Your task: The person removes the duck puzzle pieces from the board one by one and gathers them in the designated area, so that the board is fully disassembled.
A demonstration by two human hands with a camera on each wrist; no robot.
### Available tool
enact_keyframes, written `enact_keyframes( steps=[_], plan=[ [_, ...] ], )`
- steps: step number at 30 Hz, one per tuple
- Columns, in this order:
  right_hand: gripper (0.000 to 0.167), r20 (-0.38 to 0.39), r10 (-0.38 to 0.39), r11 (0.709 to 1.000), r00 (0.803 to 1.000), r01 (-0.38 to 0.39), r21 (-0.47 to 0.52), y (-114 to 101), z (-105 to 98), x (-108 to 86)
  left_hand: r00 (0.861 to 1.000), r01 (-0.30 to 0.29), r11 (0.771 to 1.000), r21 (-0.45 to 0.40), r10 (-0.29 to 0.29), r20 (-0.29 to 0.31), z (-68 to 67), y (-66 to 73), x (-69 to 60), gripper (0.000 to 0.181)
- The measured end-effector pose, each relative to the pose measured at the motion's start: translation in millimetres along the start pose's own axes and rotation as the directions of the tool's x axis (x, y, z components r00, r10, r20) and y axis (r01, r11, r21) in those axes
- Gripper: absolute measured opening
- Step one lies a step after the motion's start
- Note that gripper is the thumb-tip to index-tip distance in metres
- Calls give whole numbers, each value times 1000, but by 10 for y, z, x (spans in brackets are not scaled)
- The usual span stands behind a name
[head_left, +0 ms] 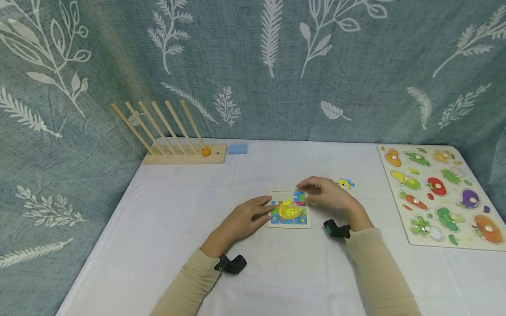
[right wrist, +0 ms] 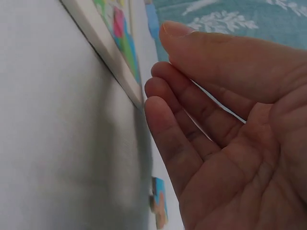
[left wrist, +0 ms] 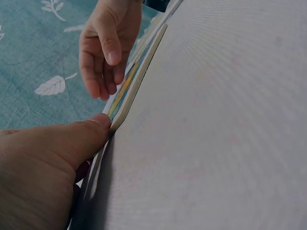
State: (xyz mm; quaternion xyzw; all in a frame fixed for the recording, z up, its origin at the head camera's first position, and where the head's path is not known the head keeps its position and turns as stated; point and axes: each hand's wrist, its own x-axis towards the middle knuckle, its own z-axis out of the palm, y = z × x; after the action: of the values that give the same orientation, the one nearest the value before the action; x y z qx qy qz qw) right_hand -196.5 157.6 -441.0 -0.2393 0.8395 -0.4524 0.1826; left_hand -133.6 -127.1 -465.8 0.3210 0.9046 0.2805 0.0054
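Note:
A small wooden jigsaw puzzle (head_left: pixel 290 222) with a yellow figure on blue lies mid-table in the head view; bare wood shows at its upper left. Against its left edge rest the fingertips of my left hand (head_left: pixel 245 220), fairly straight. In the left wrist view, the left thumb (left wrist: pixel 91 136) touches the puzzle's near corner, and the other fingers are mostly hidden. Over the upper right corner hovers my right hand (head_left: pixel 330 195), its fingers loosely bent with nothing between them in the right wrist view. Just behind that hand lies a loose yellow-and-blue puzzle piece (head_left: pixel 346 183).
At the right stands a large vegetable peg board (head_left: pixel 424 237) lying flat. A wooden rack with upright rods (head_left: pixel 178 159) and one orange bead (head_left: pixel 206 151) stands at the back left, beside a blue block (head_left: pixel 237 149). A patterned curtain (head_left: pixel 253 101) closes off the back.

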Motion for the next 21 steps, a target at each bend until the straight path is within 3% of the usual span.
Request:
enact_keyframes(
  steps=[11, 21],
  plan=[
    [37, 28, -73, 985, 997, 76, -155, -24, 97, 53, 1000, 17, 1000, 9, -17, 17, -2, 6, 7, 39],
    [36, 53, -65, 967, 997, 76, -245, -71, 123, 55, 1000, 18, 1000, 8, -18, 19, -10, 14, 3, 39]
  ],
)
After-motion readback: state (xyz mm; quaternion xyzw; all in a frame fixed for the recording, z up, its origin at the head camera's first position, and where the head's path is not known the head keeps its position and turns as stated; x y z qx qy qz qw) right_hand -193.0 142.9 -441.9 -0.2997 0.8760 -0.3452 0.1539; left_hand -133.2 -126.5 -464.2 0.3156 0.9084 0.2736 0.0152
